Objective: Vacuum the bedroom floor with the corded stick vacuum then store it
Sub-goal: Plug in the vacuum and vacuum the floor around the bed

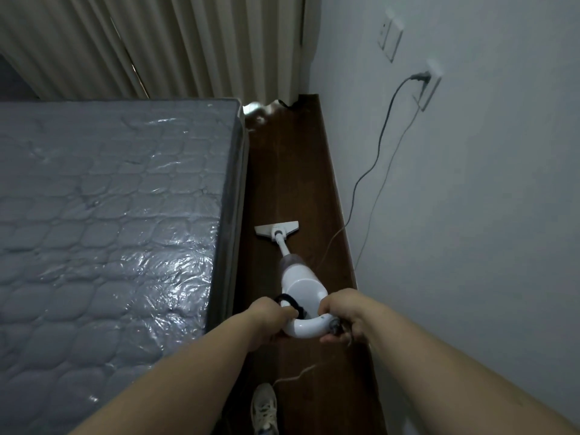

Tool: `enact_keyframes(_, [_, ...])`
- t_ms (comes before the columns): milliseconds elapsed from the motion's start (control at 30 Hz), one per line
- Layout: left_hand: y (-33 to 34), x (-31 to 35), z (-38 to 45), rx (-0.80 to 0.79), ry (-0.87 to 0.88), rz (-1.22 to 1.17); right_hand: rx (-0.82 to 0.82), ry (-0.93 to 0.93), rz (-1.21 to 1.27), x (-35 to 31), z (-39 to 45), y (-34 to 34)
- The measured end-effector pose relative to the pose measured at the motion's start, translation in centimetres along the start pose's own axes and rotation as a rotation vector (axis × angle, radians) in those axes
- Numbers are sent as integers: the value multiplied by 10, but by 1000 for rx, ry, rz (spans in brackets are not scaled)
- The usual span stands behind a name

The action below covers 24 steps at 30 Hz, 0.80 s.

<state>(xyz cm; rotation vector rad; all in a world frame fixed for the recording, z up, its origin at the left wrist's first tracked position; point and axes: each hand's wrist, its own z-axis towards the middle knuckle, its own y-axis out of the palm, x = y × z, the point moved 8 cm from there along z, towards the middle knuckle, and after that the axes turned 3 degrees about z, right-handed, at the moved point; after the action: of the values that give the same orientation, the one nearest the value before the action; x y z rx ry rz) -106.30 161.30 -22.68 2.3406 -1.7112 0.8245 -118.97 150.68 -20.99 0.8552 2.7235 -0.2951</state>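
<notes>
A white corded stick vacuum leans back toward me in the narrow strip of dark wooden floor between the bed and the wall. Its flat floor head lies on the boards ahead. My left hand grips the left side of the looped handle, beside a black strap. My right hand grips the handle's right end, where the cord leaves it. The cord runs up the wall to a plug in a socket.
A mattress wrapped in glossy plastic fills the left. Beige curtains hang at the far end. A white wall with a second outlet plate closes the right. A thin pale cord trails on the floor near my shoe.
</notes>
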Motion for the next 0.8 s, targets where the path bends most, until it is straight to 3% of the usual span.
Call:
enact_keyframes(267, [6, -26, -21, 43, -4, 13, -83, 16, 26, 27, -28, 16])
enact_keyframes(533, [-62, 31, 12, 151, 163, -17, -54, -55, 179, -51, -11, 38])
enact_keyframes(800, [-97, 98, 45, 133, 170, -13, 25, -126, 256, -124, 6, 24])
